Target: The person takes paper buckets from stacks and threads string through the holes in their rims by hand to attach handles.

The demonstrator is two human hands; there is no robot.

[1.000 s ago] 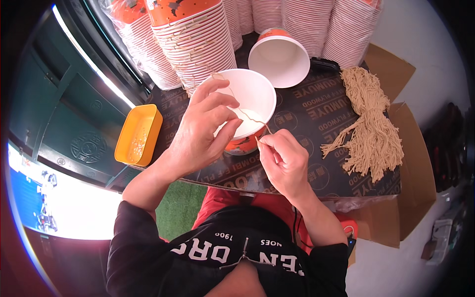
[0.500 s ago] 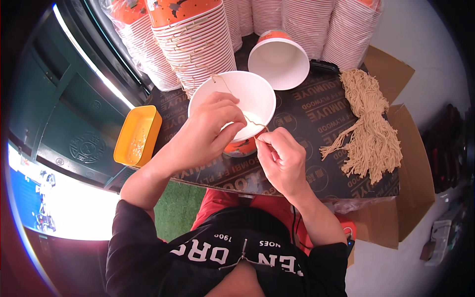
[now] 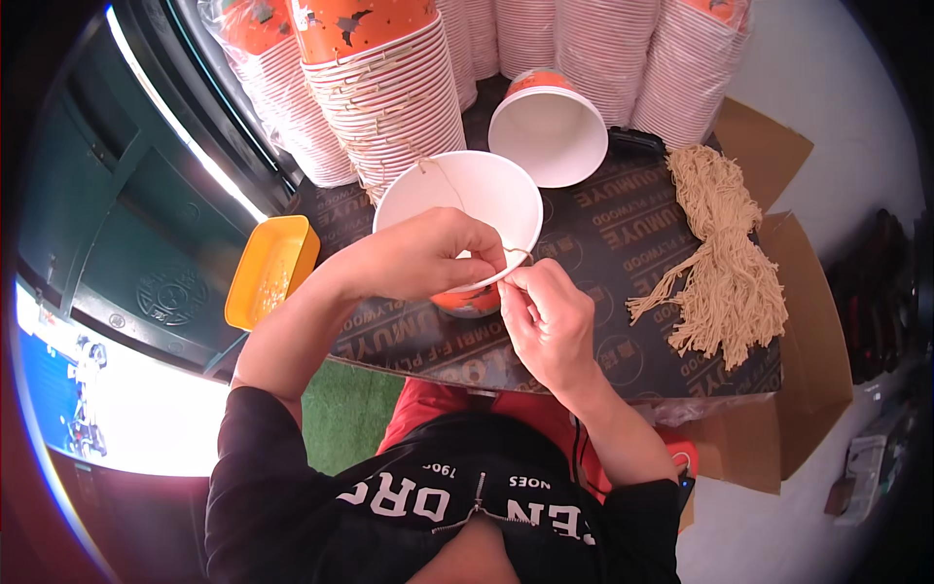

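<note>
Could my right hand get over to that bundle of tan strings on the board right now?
Probably yes: the bare dark board lies between the right hand and the bundle of tan strings. But that hand is pinching a string at the paper cup.

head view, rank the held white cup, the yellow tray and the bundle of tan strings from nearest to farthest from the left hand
1. The held white cup: touching the left hand, just behind its fingers.
2. The yellow tray: to the left, at the board's edge.
3. The bundle of tan strings: far right, beyond the right hand.
</note>
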